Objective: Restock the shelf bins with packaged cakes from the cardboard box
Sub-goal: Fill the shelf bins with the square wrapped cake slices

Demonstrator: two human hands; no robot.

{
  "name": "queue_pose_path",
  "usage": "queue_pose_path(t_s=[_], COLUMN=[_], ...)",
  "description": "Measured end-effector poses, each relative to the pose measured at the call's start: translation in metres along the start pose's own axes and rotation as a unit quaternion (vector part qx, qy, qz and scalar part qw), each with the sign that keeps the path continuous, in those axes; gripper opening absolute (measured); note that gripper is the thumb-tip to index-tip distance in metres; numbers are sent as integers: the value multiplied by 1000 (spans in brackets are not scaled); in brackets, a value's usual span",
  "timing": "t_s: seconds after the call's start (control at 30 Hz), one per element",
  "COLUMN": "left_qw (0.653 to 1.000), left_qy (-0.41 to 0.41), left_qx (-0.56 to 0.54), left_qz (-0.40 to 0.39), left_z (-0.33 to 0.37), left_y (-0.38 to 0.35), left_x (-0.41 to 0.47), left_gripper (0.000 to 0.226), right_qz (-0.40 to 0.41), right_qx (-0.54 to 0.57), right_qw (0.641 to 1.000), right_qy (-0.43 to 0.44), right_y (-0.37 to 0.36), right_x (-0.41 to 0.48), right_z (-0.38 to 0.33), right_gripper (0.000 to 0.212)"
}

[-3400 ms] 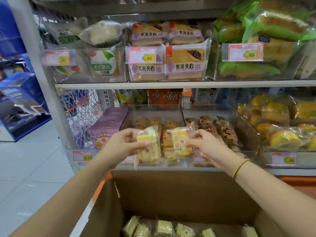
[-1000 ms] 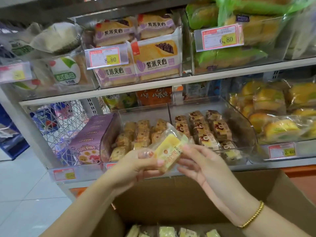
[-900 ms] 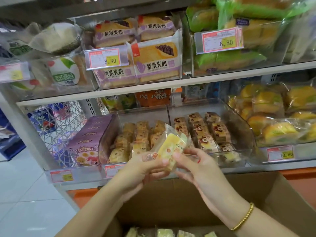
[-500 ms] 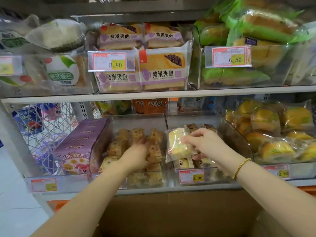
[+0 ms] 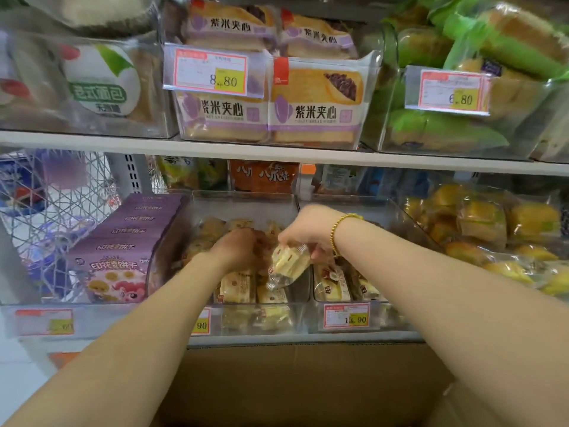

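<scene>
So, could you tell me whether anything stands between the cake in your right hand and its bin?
Nothing visible: the right hand holds the cake over the open bin; the left hand rests on cakes beside it.

**Bright, flat light; soft edges**

We see even, bright light, with dim shadow beneath the upper shelf [image 5: 277, 152]. Glare whitens the clear bin front [image 5: 46, 72] at 10 o'clock. Things stretch and soften toward 3 and 9 o'clock, and blur smears the corners.
</scene>
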State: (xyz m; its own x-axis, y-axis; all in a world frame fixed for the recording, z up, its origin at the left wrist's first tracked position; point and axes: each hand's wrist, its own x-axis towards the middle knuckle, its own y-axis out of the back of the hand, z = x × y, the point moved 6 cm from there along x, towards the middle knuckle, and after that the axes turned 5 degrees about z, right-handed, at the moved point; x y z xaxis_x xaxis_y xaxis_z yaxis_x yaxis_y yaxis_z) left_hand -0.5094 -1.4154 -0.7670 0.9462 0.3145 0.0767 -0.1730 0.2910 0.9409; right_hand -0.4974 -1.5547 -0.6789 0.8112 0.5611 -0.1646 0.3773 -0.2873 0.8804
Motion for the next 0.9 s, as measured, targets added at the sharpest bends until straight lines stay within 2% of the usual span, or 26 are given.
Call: queue_pose_path(t_s=[0.1, 0.2, 0.3, 0.33, 0.4, 0.47, 0.53, 0.67, 0.73, 0.8, 0.83, 0.9], left_qw=[1000, 1000, 1000, 999, 998, 997, 997, 997, 994, 994, 995, 995], left_qy=[2, -7, -27, -41, -64, -77, -72, -35, -52, -68, -71, -70], left_qx=[-17, -18, -14, -6, -1, -10, -21, -70, -90, -84, -72, -63], left_qz=[0, 0, 7, 9, 5, -3, -10, 10, 33, 16, -1, -22], left_z=[-1, -1, -3, -2, 1, 2, 0, 2, 10, 18, 21, 28], left_y=[4, 3, -1, -1, -3, -4, -5, 8, 17, 13, 6, -5], left_x=[-2, -4, -8, -11, -17, -22, -26, -48, -69, -90, -99, -116], left_gripper=[37, 32, 30, 30, 26, 22, 21, 32, 31, 26, 32, 50], right_qz=[-28, -23, -22, -21, 21, 77, 95, 17, -17, -56, -84, -147], right_qx=[-9, -29, -68, -114, -204, -226, -243, -318, -368, -407, -398, -337], right_qw=[1000, 999, 997, 993, 978, 965, 955, 943, 926, 910, 913, 930], right_qy=[-11, -26, -22, -10, 48, 112, 142, 98, 86, 61, 38, -1], right_y=[-19, -33, -38, -38, -40, -40, -38, -49, -56, -62, -66, -77], right_x=[4, 2, 0, -3, -9, -17, -21, -14, -8, -3, -3, -4], right_z=[-6, -1, -3, -5, -12, -19, -18, -1, 1, 0, -1, -1], right_gripper=[23, 29, 15, 8, 21, 28, 25, 13, 9, 22, 28, 26])
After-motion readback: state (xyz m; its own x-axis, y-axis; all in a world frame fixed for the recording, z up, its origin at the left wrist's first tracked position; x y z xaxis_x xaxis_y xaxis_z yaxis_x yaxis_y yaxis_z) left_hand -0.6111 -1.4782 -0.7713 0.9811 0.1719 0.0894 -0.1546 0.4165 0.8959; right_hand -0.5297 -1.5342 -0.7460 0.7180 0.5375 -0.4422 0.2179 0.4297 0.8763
